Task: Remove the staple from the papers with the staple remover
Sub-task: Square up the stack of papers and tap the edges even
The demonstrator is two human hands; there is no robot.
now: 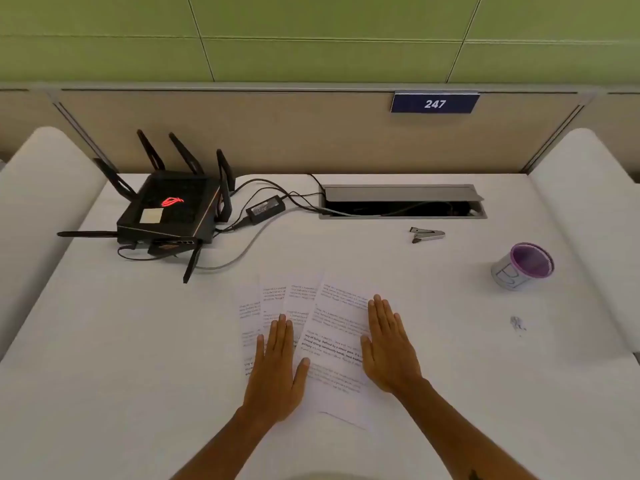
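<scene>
Several printed white papers (332, 317) lie fanned out on the white desk, just in front of me. My left hand (277, 372) rests flat, palm down, on the left sheets. Flat on the right edge of the top sheet lies my right hand (388, 348), fingers together and extended. Neither hand holds anything. The metal staple remover (426, 234) lies alone on the desk, far beyond my right hand, near the cable slot. No staple can be made out on the papers.
A black router (169, 211) with antennas, its power brick (265, 209) and cables fill the back left. An open cable slot (401, 202) runs along the back. A purple-rimmed cup (523, 266) stands at the right; small debris (516, 323) lies below it.
</scene>
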